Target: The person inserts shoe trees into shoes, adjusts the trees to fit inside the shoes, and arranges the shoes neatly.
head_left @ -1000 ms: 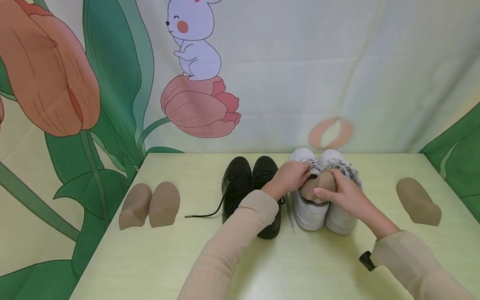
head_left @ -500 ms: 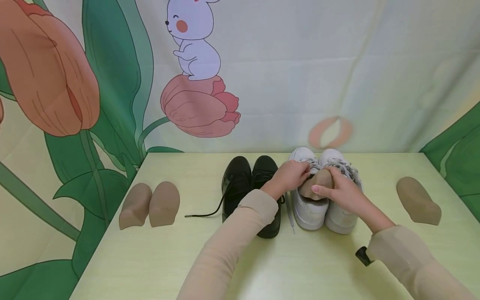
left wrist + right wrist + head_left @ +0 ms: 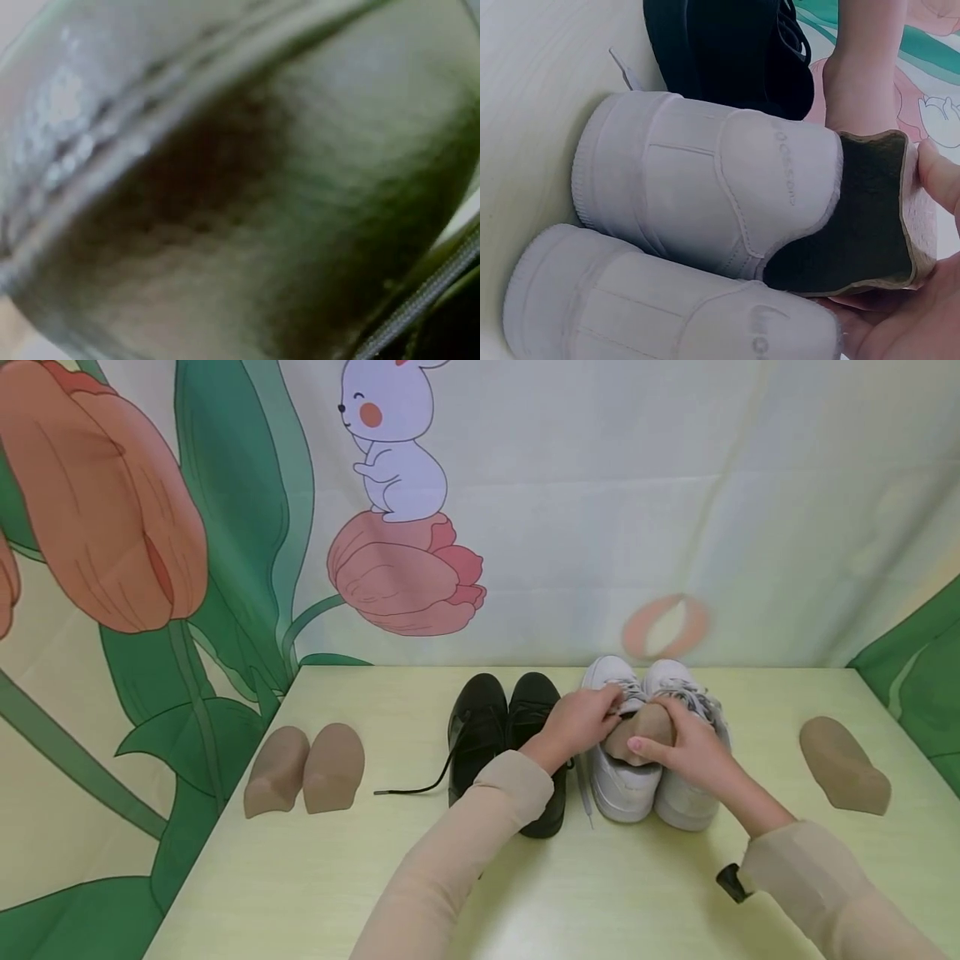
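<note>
Both my hands, left hand [image 3: 581,720] and right hand [image 3: 686,745], grip the tan shoe insert [image 3: 637,732] seated in the white sneaker [image 3: 621,777]; only the right wrist view exposes its dark hollow underside [image 3: 847,225].

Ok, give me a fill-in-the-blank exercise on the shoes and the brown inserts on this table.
1. The right hand holds a brown insert at the opening of a ____ sneaker.
2. The pair of shoes just left of the sneakers is ____ in colour.
3. At the table's left end lie ____ brown inserts side by side.
4. A single brown insert lies to the ____ of the sneakers.

Missing words: white; black; two; right
</note>
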The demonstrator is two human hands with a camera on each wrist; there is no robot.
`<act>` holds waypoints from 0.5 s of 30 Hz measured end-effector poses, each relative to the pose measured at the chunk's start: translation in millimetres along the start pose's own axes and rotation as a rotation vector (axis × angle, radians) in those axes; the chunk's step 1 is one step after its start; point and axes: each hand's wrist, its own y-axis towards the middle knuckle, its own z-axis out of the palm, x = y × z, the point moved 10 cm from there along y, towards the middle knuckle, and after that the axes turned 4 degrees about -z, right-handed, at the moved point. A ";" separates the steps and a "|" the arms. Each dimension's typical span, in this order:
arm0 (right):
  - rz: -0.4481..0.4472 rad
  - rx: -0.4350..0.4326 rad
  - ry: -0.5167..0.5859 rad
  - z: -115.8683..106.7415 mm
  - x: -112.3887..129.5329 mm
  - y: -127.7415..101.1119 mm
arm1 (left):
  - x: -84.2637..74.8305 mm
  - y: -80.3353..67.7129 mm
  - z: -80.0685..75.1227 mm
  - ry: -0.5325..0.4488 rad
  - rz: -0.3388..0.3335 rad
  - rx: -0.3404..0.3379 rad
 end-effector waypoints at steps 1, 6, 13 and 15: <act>-0.002 -0.008 0.000 -0.1 -0.2 -0.7 | -0.1 -1.0 -0.7 0.008 -0.005 -0.005; -0.012 -0.047 0.016 0.3 0.1 -4.5 | -0.4 -3.3 -2.3 0.058 -0.019 -0.033; -0.010 -0.073 0.004 3.0 1.5 -10.5 | -3.1 -2.8 -3.0 0.069 0.006 -0.051; 0.002 -0.072 0.004 3.4 0.9 -11.4 | -3.9 -2.2 -3.8 0.064 0.017 -0.053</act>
